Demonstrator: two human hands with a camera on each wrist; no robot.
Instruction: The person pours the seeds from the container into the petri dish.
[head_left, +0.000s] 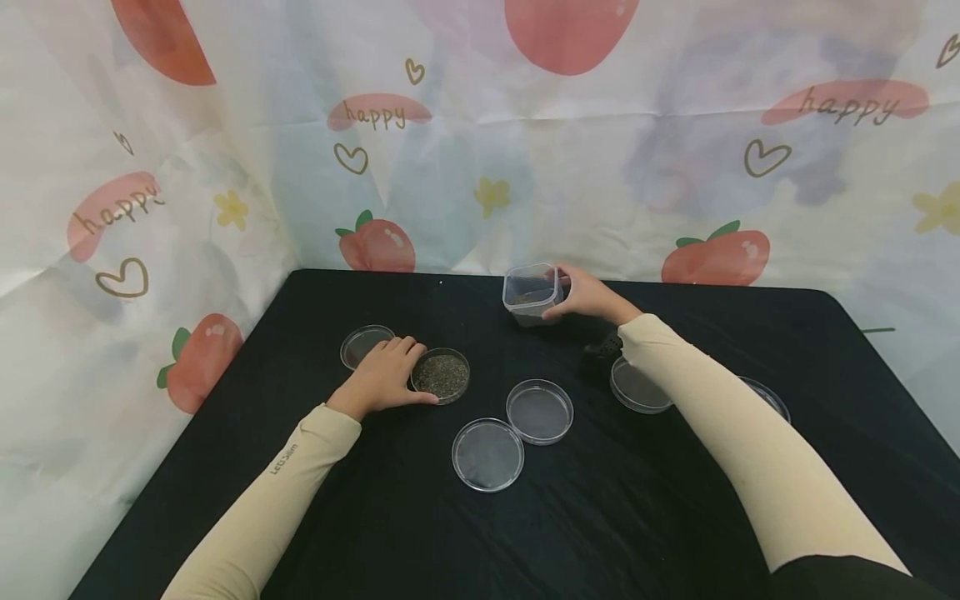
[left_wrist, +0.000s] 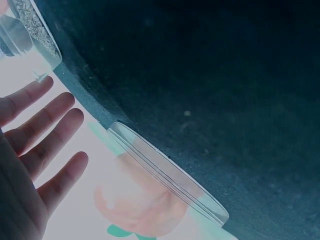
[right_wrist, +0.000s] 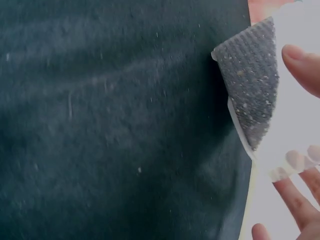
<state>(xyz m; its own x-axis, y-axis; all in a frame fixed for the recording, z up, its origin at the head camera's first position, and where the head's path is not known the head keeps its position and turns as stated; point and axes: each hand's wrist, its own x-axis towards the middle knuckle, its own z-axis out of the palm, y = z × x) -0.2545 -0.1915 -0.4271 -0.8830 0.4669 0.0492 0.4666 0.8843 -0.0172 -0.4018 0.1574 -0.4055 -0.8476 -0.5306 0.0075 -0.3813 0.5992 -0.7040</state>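
Note:
My left hand holds a round clear petri dish of grey-brown grains by its left side, thumb at the near edge and index finger at the far edge. In the left wrist view, the other fingers spread out straight beside it. At the back of the table, my right hand grips a clear square plastic tub by its right side, thumb in front. Dark grains lie in the tub's bottom in the right wrist view. A petri dish piece sits just behind the left hand, partly covered by it.
Two clear dishes lie touching in the middle of the black-covered table. Another clear dish is partly under the right sleeve, and one more shows beyond the forearm. A printed cloth hangs along the back and left.

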